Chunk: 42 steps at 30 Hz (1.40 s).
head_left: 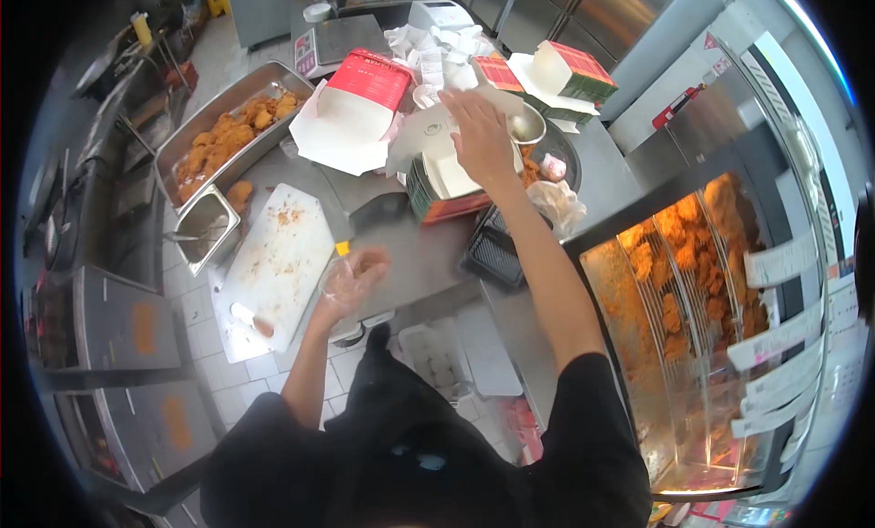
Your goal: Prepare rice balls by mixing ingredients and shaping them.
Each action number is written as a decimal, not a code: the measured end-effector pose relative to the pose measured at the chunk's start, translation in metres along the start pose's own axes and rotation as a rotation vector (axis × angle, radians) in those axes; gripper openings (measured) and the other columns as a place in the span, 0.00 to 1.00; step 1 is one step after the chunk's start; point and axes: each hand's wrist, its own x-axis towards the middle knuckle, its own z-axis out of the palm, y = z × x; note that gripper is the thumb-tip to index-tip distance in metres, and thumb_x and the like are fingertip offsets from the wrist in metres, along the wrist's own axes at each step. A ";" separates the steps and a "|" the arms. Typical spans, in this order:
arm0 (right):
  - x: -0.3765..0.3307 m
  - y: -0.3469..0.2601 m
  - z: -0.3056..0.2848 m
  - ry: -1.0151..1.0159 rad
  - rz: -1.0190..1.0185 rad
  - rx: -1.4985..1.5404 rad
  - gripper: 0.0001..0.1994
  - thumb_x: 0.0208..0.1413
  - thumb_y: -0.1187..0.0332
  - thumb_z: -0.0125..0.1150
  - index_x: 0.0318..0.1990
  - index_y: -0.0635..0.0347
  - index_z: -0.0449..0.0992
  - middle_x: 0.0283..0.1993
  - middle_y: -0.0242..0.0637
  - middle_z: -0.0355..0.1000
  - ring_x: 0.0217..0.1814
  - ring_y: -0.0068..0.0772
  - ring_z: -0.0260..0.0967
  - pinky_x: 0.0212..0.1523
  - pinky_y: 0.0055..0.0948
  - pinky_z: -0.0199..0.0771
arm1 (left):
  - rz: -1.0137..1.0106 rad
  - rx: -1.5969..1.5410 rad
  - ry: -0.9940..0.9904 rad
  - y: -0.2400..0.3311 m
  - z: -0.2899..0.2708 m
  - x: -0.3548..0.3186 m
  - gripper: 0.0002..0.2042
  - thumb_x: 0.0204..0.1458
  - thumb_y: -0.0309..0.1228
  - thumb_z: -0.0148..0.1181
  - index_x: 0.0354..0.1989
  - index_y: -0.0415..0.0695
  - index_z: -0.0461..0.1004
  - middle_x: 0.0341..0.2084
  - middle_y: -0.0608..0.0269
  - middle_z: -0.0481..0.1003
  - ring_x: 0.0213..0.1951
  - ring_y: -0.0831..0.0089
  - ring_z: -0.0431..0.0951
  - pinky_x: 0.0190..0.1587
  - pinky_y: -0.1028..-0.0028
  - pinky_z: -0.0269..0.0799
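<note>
My right hand (481, 138) reaches over a takeaway carton (447, 184), with fingers stretched out against its raised pale flap (428, 125). The carton is green and red outside and white inside; how deep the hand touches is hard to see. Nearer to me, my left hand (354, 282) is in a thin clear glove, slightly blurred. Its fingers are loosely bent, and I see nothing in them. It hovers by the right edge of a white cutting board (287, 246) scattered with crumbs. A yellow-tipped object (343, 248) lies just beyond the left hand.
A steel tray (290, 77) of fried chicken (232, 136) stands far left, above a small steel pan (208, 227). Another red carton (369, 77) and crumpled paper (442, 54) lie at the back. Black plastic containers (497, 255) sit beside my right forearm. A lit chicken display case (679, 282) is at right.
</note>
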 end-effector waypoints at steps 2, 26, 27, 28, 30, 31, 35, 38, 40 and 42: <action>0.015 0.030 0.039 -0.005 -0.035 -0.192 0.31 0.48 0.73 0.63 0.63 0.46 0.64 0.62 0.29 0.65 0.66 0.34 0.59 0.63 0.43 0.52 | 0.011 0.001 -0.036 0.015 -0.012 0.036 0.18 0.57 0.38 0.59 0.51 0.40 0.71 0.40 0.59 0.78 0.41 0.71 0.78 0.46 0.71 0.72; -0.079 -0.057 -0.157 0.451 0.528 0.045 0.05 0.47 0.77 0.59 0.29 0.55 0.79 0.32 0.31 0.78 0.38 0.35 0.75 0.41 0.30 0.69 | 1.076 1.002 -0.061 0.029 -0.028 0.316 0.22 0.56 0.38 0.56 0.57 0.39 0.67 0.47 0.44 0.73 0.51 0.54 0.72 0.48 0.59 0.70; -0.111 -0.069 -0.176 0.466 0.636 -0.004 0.03 0.49 0.72 0.60 0.30 0.54 0.79 0.32 0.31 0.76 0.38 0.36 0.74 0.40 0.32 0.69 | 1.086 1.003 -0.040 0.035 -0.029 0.314 0.22 0.57 0.34 0.55 0.59 0.40 0.66 0.47 0.47 0.74 0.52 0.52 0.73 0.48 0.61 0.71; -0.147 -0.080 -0.191 0.445 0.780 -0.092 0.03 0.50 0.70 0.60 0.30 0.54 0.79 0.32 0.32 0.76 0.38 0.37 0.74 0.39 0.32 0.69 | 0.842 0.865 -0.068 0.074 -0.023 0.287 0.21 0.56 0.34 0.56 0.58 0.40 0.67 0.47 0.48 0.74 0.51 0.51 0.73 0.48 0.61 0.70; -0.231 -0.101 -0.215 0.351 0.994 -0.337 0.04 0.50 0.68 0.60 0.31 0.55 0.79 0.32 0.34 0.76 0.36 0.39 0.73 0.38 0.33 0.69 | 0.625 0.721 -0.109 0.124 0.010 0.241 0.20 0.55 0.33 0.58 0.56 0.40 0.69 0.47 0.49 0.75 0.50 0.50 0.73 0.49 0.61 0.70; -0.274 -0.108 -0.224 0.274 1.068 -0.491 0.04 0.51 0.67 0.60 0.30 0.55 0.79 0.32 0.35 0.77 0.34 0.40 0.73 0.38 0.33 0.69 | 0.685 0.714 -0.039 0.137 0.023 0.227 0.20 0.54 0.33 0.59 0.55 0.39 0.70 0.46 0.50 0.75 0.49 0.50 0.74 0.49 0.61 0.70; -0.401 -0.109 -0.251 0.255 1.454 -0.515 0.04 0.51 0.67 0.61 0.30 0.56 0.78 0.34 0.36 0.77 0.41 0.40 0.72 0.41 0.42 0.67 | 0.652 0.313 -0.449 0.206 0.131 0.140 0.17 0.52 0.30 0.62 0.50 0.39 0.74 0.44 0.52 0.76 0.48 0.53 0.75 0.51 0.62 0.70; -0.456 -0.098 -0.262 0.091 1.429 -0.655 0.07 0.50 0.69 0.62 0.38 0.55 0.77 0.41 0.38 0.76 0.50 0.41 0.69 0.50 0.46 0.64 | 1.383 0.400 -0.465 0.225 0.227 0.141 0.16 0.54 0.33 0.57 0.52 0.48 0.71 0.48 0.55 0.74 0.52 0.56 0.72 0.54 0.61 0.66; -0.462 -0.089 -0.261 0.162 1.329 -0.686 0.11 0.49 0.70 0.64 0.42 0.55 0.75 0.44 0.38 0.74 0.53 0.43 0.67 0.55 0.46 0.60 | 1.338 0.367 -0.368 0.263 0.278 0.144 0.15 0.56 0.35 0.53 0.51 0.48 0.69 0.45 0.56 0.73 0.52 0.56 0.71 0.55 0.62 0.65; -0.474 -0.095 -0.270 0.228 1.252 -0.723 0.16 0.48 0.71 0.65 0.46 0.56 0.74 0.48 0.38 0.73 0.56 0.45 0.65 0.59 0.47 0.57 | 1.381 0.786 -0.128 0.305 0.336 0.162 0.14 0.57 0.30 0.49 0.52 0.48 0.69 0.40 0.54 0.75 0.49 0.53 0.71 0.52 0.59 0.68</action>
